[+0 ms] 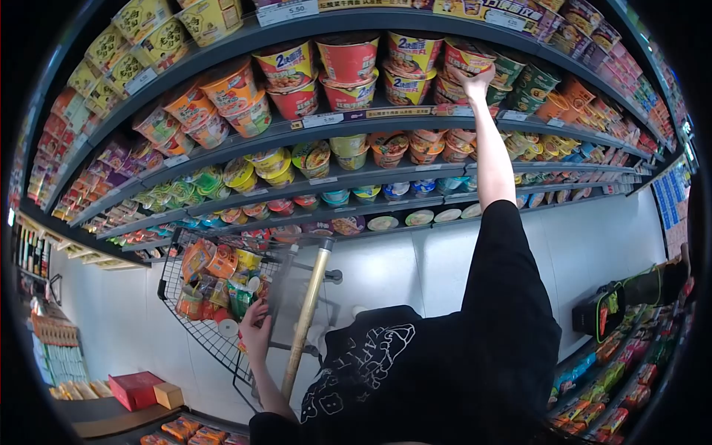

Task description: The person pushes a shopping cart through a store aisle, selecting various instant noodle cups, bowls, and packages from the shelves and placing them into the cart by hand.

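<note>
Right hand's got fingers round a stacked noodle cup, upper right of frame; keep it level, grip gentle. Left hand's loosely bent, lower left by the cart, can't tell if holding.

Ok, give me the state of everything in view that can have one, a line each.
Right hand: raised, on a red noodle tub; grip firmness unclear.
Red noodle tub: at the shelf, partly covered by the hand; whether lifted, unclear.
Left hand: low, fingers bent, beside the cart's goods.
Cart: loaded with packaged goods.
Shelves: stocked in rows.
Red box: looks closed.
</note>
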`<action>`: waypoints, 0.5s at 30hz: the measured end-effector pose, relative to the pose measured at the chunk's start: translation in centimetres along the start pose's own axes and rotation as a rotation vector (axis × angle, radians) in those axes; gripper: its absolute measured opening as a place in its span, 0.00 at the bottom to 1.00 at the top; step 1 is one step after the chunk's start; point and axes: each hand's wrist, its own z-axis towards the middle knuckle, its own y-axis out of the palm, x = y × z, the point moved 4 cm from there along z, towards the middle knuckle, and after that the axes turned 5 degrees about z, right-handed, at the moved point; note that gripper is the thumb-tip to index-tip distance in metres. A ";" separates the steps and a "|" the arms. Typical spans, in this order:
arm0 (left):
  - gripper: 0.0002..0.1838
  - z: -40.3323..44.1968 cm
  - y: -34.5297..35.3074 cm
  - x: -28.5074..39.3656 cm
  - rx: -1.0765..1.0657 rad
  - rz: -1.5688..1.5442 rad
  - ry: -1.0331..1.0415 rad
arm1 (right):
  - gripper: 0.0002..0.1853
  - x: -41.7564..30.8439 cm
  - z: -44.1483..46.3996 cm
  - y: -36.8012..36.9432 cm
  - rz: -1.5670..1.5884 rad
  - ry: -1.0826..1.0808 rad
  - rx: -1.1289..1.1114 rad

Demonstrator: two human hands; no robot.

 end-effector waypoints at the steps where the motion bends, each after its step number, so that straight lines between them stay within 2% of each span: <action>1: 0.23 -0.1 -0.1 0.0 0.008 0.001 -0.005 | 0.59 -1.2 0.0 -0.3 0.034 0.045 -0.029; 4: 0.23 0.0 0.3 0.6 0.006 0.009 -0.027 | 0.61 -2.3 -0.1 -0.3 0.190 0.097 -0.132; 6: 0.23 0.0 0.3 1.1 -0.002 0.050 -0.055 | 0.61 -2.9 -1.1 -0.7 -0.102 -0.009 0.103; 7: 0.23 0.1 0.3 0.7 0.012 0.052 -0.076 | 0.61 -3.8 -2.5 -0.6 -0.170 0.106 0.243; 8: 0.23 0.2 0.5 0.2 0.007 -0.011 -0.044 | 0.58 -4.0 -4.0 -0.3 -0.213 0.098 0.311; 9: 0.23 0.2 0.6 -0.5 0.011 -0.072 -0.017 | 0.51 -6.9 -6.5 -0.3 -0.082 -0.034 0.292; 11: 0.23 0.6 0.6 -1.3 0.008 -0.042 -0.002 | 0.37 -12.1 -13.1 1.0 0.319 0.191 0.141; 12: 0.23 0.6 0.5 -0.4 0.005 -0.056 -0.016 | 0.33 -15.0 -17.0 1.8 0.390 0.202 0.025; 15: 0.22 0.9 1.0 0.0 0.018 -0.108 -0.027 | 0.27 -23.8 -29.1 5.5 0.622 0.367 -0.407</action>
